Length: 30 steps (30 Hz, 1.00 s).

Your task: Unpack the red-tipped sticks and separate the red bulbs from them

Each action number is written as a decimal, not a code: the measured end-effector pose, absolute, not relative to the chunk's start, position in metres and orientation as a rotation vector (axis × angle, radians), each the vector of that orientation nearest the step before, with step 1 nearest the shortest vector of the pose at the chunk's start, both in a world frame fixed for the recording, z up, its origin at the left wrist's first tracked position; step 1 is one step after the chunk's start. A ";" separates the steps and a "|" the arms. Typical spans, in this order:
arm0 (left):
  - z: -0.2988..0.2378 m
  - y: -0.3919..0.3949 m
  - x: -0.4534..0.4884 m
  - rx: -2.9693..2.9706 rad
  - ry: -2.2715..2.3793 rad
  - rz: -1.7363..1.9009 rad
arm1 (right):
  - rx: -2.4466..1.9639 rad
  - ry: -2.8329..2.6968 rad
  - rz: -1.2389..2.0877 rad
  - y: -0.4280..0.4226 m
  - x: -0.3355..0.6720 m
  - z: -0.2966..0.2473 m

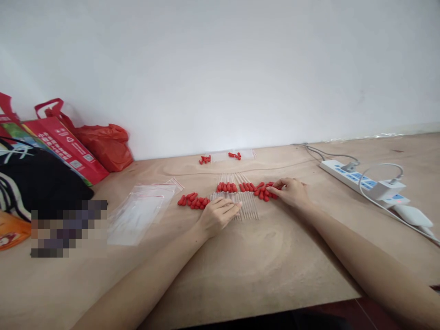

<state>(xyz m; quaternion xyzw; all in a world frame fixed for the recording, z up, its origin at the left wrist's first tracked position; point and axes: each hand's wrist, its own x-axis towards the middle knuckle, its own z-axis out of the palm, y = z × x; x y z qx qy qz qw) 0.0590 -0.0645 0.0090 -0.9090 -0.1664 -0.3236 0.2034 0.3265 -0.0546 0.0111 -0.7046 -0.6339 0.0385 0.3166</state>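
Note:
Several clear thin droppers (247, 208) lie side by side on the wooden table (261, 261), with red rubber bulbs (227, 187) on their far ends. A loose heap of red bulbs (193, 201) lies left of them. My left hand (218, 215) rests on the near ends of the droppers, fingers curled and pressed on them. My right hand (291, 190) pinches at the red bulbs (266, 191) at the right of the row.
Clear zip bags (140, 213) lie at the left. Red bags (103, 144) and a dark bag (37, 183) stand at the far left by the wall. A white power strip (364, 183) with cables sits at the right. Two small bulb clusters (220, 157) lie near the wall.

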 end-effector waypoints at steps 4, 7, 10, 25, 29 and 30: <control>0.008 -0.064 0.058 -2.629 -0.470 -0.867 | -1.863 -1.643 0.086 -0.055 0.325 0.012; 0.008 -0.064 0.056 -2.700 -0.477 -0.861 | -1.859 -1.628 0.059 -0.057 0.322 0.013; 0.008 -0.063 0.055 -2.753 -0.518 -0.846 | -1.850 -1.663 0.024 -0.056 0.317 0.013; 0.006 -0.064 0.059 -2.762 -0.712 -0.917 | -2.185 -1.892 0.290 0.004 0.272 0.037; 0.010 -0.065 0.056 -2.712 -0.739 -1.004 | -2.232 -1.894 0.295 0.010 0.265 0.040; 0.010 -0.066 0.055 -2.695 -0.759 -1.019 | -2.240 -1.891 0.294 0.010 0.264 0.042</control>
